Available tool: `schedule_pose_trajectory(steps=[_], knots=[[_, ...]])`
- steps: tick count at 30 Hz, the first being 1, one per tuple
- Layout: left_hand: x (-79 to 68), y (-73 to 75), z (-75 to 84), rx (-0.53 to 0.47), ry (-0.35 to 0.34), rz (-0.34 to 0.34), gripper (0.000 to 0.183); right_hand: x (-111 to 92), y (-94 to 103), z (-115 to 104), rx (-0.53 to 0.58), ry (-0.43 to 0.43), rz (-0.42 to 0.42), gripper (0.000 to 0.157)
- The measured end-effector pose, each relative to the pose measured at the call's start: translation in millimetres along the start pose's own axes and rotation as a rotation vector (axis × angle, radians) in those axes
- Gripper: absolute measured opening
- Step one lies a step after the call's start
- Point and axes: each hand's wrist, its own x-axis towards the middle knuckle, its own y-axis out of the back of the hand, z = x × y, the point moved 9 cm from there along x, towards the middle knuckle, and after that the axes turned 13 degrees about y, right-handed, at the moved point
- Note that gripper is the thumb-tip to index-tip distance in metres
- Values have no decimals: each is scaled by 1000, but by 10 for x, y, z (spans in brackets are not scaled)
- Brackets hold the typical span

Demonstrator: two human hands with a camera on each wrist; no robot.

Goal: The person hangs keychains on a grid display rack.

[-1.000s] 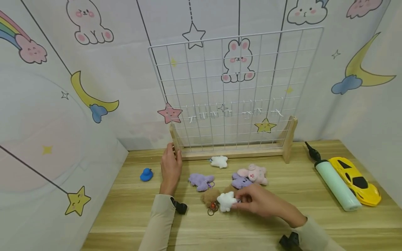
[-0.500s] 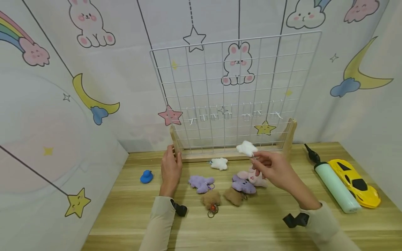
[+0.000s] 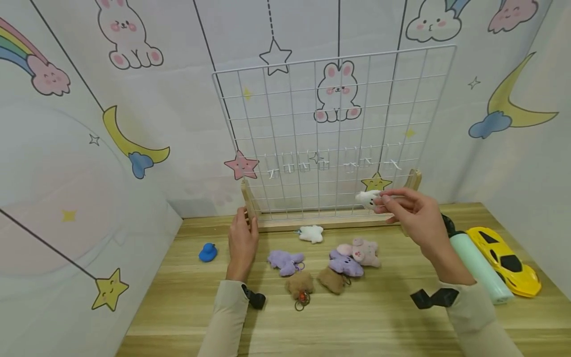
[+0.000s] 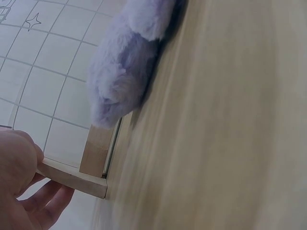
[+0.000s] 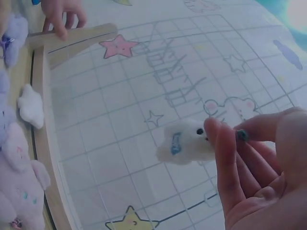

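"While your right hand point(image 3: 417, 215) held a white plush toy point(image 3: 367, 199) up before the wire grid point(image 3: 339, 131) in the head view, what did your left hand point(image 3: 243, 235) do?"

"It gripped the left end of the wooden stand point(image 3: 330, 218), presumably so that the grid and its row of small hooks point(image 3: 323, 165) stayed put. A second white toy point(image 3: 311, 234) lay just in front of the stand; two purple toys point(image 3: 285, 262), two brown toys point(image 3: 300, 284) and a pink toy point(image 3: 367, 252) lay nearer you on the worktop point(image 3: 366, 317), probably gathered for an easy reach."

"And in the left wrist view?"

"Your thumb and fingers point(image 4: 57, 203) pinched the wooden end from both sides, which I judged a surer brace against tipping than a flat palm."

"How did your right wrist view look?"

"Your fingers pinched the raised toy's end, at or beside a small teal piece point(image 5: 242, 134) whose kind I could not tell. That left its body, with the blue patch point(image 5: 176, 143), sticking out past your fingertips, perhaps to keep it in your sight. Whether it touched the wires, I could not tell."
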Motion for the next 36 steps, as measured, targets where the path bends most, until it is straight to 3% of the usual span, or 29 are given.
schedule_pose_trajectory(steps=[5, 7, 13, 21, 31, 36], knots=[[0, 5, 5, -1, 3, -4, 35, 51, 39, -28, 220, 33, 56, 43], [2, 6, 5, -5, -2, -1, 35, 66, 52, -40, 255, 63, 68, 42], [3, -1, -3, -7, -6, 3, 35, 82, 163, 59, 181, 40, 186, 40], [-10, 8, 2, -9, -15, 1, 34, 88, 317, 259, 234, -65, 415, 33], [-9, 15, 15, -7, -19, 5, 33, 146, 301, 417, 228, -96, 469, 32], [-6, 12, 6, -5, -18, 1, 34, 159, 282, 478, 214, -118, 452, 33]])
